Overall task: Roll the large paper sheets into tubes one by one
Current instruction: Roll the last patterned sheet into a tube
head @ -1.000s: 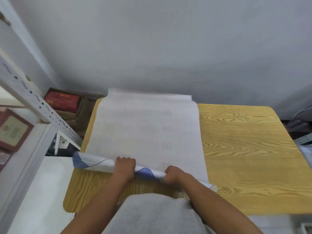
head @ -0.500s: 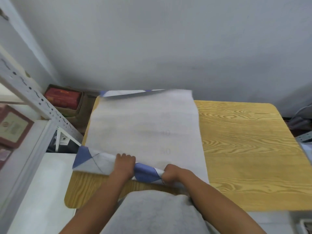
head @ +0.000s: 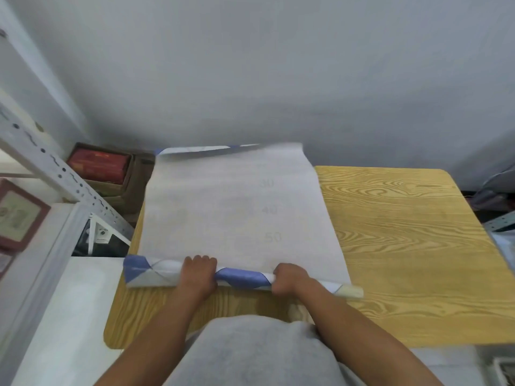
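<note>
Paper sheet lies flat beyond my knuckles, its rolled part gripped under curled fingers of left hand and right hand; roll evenly, ends aligned, tight.

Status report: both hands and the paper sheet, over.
Left hand and right hand grip the rolled part. Paper sheet mostly flat on wooden table. Path clear.

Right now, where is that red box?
In the head view the red box sits at far left, inside a brown carton on the floor, beyond the wooden table's far left corner and behind the white shelf rail.
</note>
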